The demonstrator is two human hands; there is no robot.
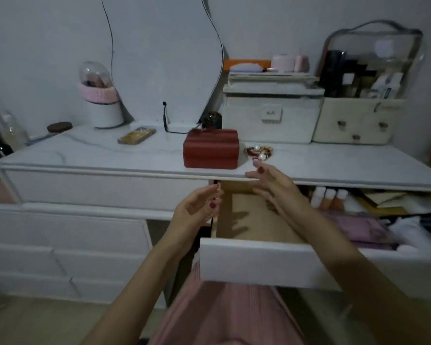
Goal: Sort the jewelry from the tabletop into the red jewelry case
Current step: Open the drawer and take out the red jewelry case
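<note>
Both hands are empty with loose fingers, the left hand (197, 207) low, the right hand (271, 185) near the jewelry (258, 150). The red jewelry case (211, 151) looks closed. A quick grab could knock small pieces into the open drawer (254, 260).

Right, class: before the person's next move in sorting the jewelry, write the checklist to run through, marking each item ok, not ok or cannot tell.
1. Red jewelry case open: not ok, lid shut.
2. Jewelry pile on the tabletop beside the case: ok.
3. Left hand free: ok, holds nothing.
4. Right hand free: ok, fingers relaxed.
5. Open drawer out of the arms' way: not ok.
6. Pieces untangled: cannot tell.
</note>
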